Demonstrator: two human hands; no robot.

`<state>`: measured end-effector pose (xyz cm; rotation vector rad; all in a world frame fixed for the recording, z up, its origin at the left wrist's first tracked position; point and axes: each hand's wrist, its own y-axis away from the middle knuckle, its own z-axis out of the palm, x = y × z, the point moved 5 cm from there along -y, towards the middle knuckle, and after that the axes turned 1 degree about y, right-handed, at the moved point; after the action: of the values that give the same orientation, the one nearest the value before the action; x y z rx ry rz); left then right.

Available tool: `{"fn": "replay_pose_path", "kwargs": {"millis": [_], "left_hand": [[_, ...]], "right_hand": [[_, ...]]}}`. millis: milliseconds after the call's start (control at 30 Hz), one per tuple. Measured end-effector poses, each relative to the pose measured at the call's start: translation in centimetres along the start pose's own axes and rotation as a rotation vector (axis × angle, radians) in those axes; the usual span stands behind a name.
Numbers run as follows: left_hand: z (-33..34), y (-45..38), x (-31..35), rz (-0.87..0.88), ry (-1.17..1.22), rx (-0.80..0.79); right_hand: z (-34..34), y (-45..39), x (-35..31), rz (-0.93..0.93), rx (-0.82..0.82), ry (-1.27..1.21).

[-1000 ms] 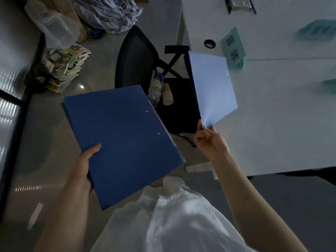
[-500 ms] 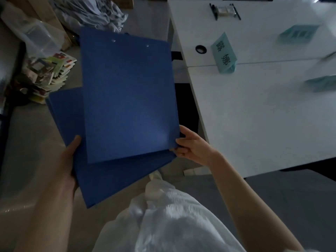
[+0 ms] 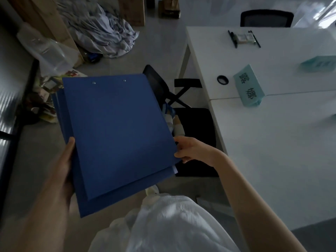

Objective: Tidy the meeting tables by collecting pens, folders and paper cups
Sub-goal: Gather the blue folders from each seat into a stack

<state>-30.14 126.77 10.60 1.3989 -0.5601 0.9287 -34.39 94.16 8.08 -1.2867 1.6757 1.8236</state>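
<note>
Two blue folders lie stacked in front of me, the upper folder (image 3: 118, 131) flat on the lower folder (image 3: 112, 200). My left hand (image 3: 62, 171) grips the stack at its left edge, thumb on top. My right hand (image 3: 192, 150) holds the stack's right edge. Behind the folders, paper cups (image 3: 179, 127) lie on the seat of a black chair (image 3: 196, 135), partly hidden. Two pens (image 3: 233, 39) lie far back on the white table (image 3: 272, 142).
Teal name cards (image 3: 250, 88) stand on the table, next to a round cable hole (image 3: 222, 80). A pile of cloth (image 3: 101, 31), a plastic bag (image 3: 47, 50) and a stack of magazines (image 3: 47, 88) lie on the floor at left. Another chair (image 3: 266, 18) stands beyond the table.
My right hand brought the second folder from over the chair across to the left and laid it flat on the folder in my left hand; both hands now hold the stack.
</note>
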Motion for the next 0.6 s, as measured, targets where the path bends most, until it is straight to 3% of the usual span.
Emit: {"fn": "replay_pose_path", "kwargs": {"millis": [67,167,267,500,600], "left_hand": [[-0.7,-2.1,1.7,-0.006,0.022,0.017],[-1.2,-5.0,3.9,-0.015,0.063,0.015],[-1.8,-8.8,6.0,-0.015,0.09,-0.029],[-2.4,-17.8,11.7,-0.109,0.023,-0.224],[-2.8,-21.3,14.2,-0.171,-0.037,-0.325]], "right_hand": [[-0.8,-1.9,-2.9,-0.017,-0.006,0.092],[-1.1,-4.8,-7.0,-0.043,0.01,-0.032],[-1.0,-8.6,-10.4,-0.086,0.181,-0.089],[1.7,-16.7,-14.1,0.086,0.339,-0.574],[4.2,-18.3,-15.7,0.152,0.329,-0.736]]}}
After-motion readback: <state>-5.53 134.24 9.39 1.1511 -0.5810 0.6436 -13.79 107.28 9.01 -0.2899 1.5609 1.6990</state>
